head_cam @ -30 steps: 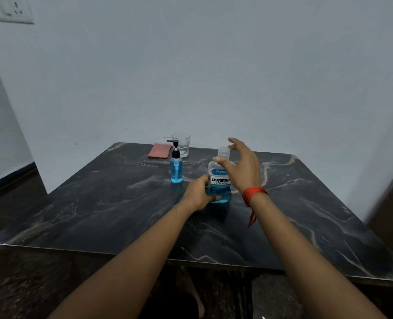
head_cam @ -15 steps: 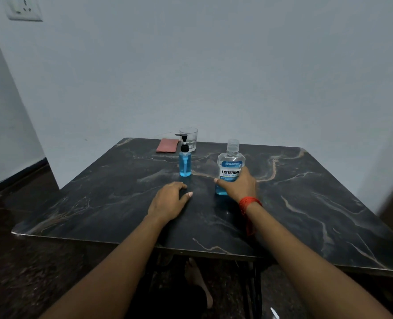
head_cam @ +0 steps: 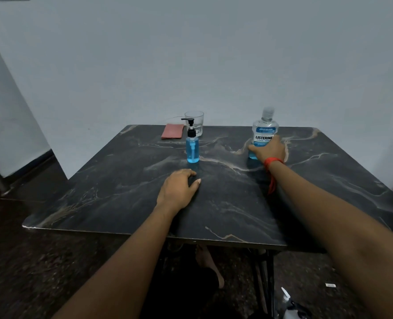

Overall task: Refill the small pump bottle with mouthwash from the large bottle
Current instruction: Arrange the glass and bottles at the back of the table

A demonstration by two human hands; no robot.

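The right hand (head_cam: 268, 151) has its grip wrapped around the lower body of the large bottle (head_cam: 263, 132), fingers curled round its base from the near side and clamped on it, so the blue liquid at the bottom shows only in a small patch left of the knuckles. The large bottle stands upright on the dark marbled surface (head_cam: 225, 203), its clear cap (head_cam: 268, 112) above the grip and closed, its blue and white label just above the fingers. A red thread (head_cam: 272, 165) is tied at the wrist directly behind the grip, with a loose end hanging down toward the surface. The left hand (head_cam: 178, 188) lies palm down on the surface, well apart from the right grip and to its left, fingers loosely spread and holding nothing; its fingertips (head_cam: 192, 172) point toward the small pump bottle (head_cam: 192, 145). That small pump bottle stands upright just beyond the left fingertips without touching them, filled with blue liquid nearly to its shoulder and topped with a black pump head. Beyond it, farther from both grips, 1 empty clear glass (head_cam: 195, 123) stands at the back edge of the surface, and a reddish folded cloth (head_cam: 172, 134) lies flat just left of the glass.
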